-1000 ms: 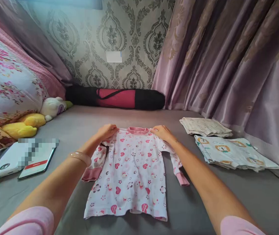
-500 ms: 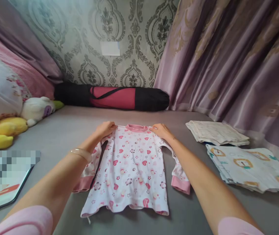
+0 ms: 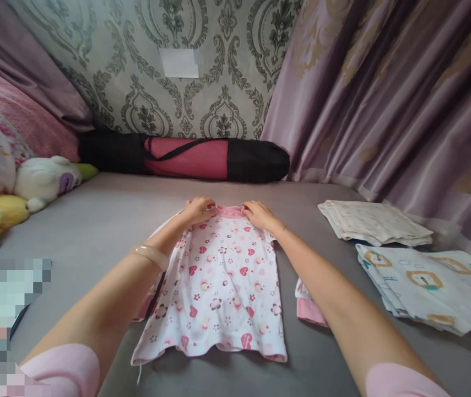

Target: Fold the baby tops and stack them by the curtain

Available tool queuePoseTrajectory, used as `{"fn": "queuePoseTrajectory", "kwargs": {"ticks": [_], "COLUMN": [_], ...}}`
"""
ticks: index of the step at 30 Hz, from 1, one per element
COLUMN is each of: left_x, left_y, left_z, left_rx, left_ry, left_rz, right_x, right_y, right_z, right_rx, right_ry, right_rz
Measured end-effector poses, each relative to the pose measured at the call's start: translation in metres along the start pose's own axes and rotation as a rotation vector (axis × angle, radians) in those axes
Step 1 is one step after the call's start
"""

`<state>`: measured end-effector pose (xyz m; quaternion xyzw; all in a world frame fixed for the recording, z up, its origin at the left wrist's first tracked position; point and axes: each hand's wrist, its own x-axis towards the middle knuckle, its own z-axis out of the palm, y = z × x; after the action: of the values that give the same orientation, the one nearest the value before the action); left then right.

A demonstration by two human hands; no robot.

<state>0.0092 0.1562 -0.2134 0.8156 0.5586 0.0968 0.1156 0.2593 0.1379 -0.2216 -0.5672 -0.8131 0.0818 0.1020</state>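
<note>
A small white long-sleeved shirt [image 3: 227, 281] with pink hearts and flowers lies spread on the grey surface, its pink collar [image 3: 230, 212] at the far end and its hem toward me. My left hand [image 3: 200, 209] is closed on the shirt at the left end of the collar. At the collar's right end, my right hand [image 3: 257, 214] pinches the fabric. My forearms partly cover both sleeves; a pink cuff [image 3: 310, 311] shows beside the right forearm.
Folded cloths [image 3: 375, 221] and a lion-print cloth pile [image 3: 429, 284] lie at the right. A black and red roll bag [image 3: 188, 159] rests along the wall. Plush toys [image 3: 47, 179] sit at the left, above a blurred-out object.
Both hands have moved inward from the shirt's shoulders to the ends of the collar. The shirt's sleeves have shifted slightly, and the camera view has moved a little.
</note>
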Motion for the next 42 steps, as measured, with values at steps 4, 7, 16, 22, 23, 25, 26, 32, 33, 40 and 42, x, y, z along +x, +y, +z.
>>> {"fn": "queuePoseTrajectory", "kwargs": {"ticks": [4,7,16,22,23,25,26,32,33,40,42], "left_x": [0.01,0.017,0.017,0.007,0.005,0.002,0.0,0.001,0.002,0.005,0.005], "left_y": [0.003,-0.001,-0.004,0.014,0.02,0.036,0.047,0.115,0.123,0.14,0.138], "left_z": [0.009,0.017,0.042,0.021,0.016,0.009,0.008,0.038,0.046,0.087,0.094], "left_rx": [0.014,0.025,0.258,0.391,0.406,0.405,0.382,0.029,0.007,-0.031,-0.038], "left_ry": [0.026,0.069,0.227,0.185,0.18,0.166,0.149,0.082,0.089,0.204,0.214], "left_rz": [-0.045,-0.064,-0.087,-0.085,-0.083,-0.059,-0.033,0.217,0.24,0.261,0.254], "right_x": [0.007,0.011,0.015,-0.07,-0.091,-0.128,-0.143,-0.169,-0.168,-0.171,-0.174], "right_y": [-0.001,-0.002,-0.002,0.035,0.039,0.043,0.043,0.019,0.017,0.063,0.08], "right_z": [0.004,0.007,0.002,-0.072,-0.081,-0.092,-0.094,-0.078,-0.076,-0.077,-0.079], "right_rx": [0.016,-0.007,0.174,0.547,0.589,0.639,0.655,0.515,0.472,0.51,0.359], "right_ry": [0.029,0.085,0.017,0.105,0.074,-0.021,-0.084,-0.401,-0.407,-0.068,0.034], "right_rz": [0.035,0.065,0.157,0.378,0.46,0.605,0.649,0.651,0.645,0.665,0.73]}}
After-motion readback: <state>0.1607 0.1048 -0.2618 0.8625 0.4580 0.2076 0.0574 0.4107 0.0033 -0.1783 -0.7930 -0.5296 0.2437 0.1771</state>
